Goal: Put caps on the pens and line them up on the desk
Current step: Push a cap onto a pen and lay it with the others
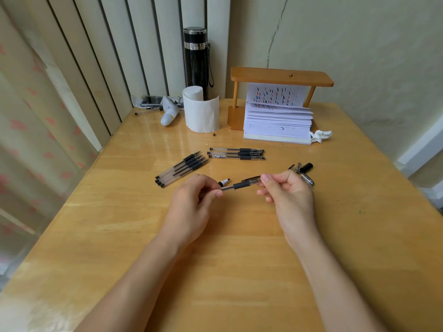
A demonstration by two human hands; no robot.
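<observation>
Over the middle of the wooden desk (119,236), my left hand (191,200) pinches the barrel end of a clear pen with a black grip (239,186). My right hand (287,195) holds a clear cap (254,180) over the pen's tip end. Three capped pens (237,153) lie side by side in a row farther back. Several uncapped pens (182,168) lie bunched at an angle to the left. Loose caps (304,171) are scattered just behind my right hand. A small black-and-white part (224,182) lies behind the held pen.
At the back stand a black flask (196,61), a toilet paper roll (201,111), a wooden stand (280,77) over a paper stack (278,123) and a crumpled tissue (321,136). A white tube (169,113) and another pen (147,111) lie at the back left corner.
</observation>
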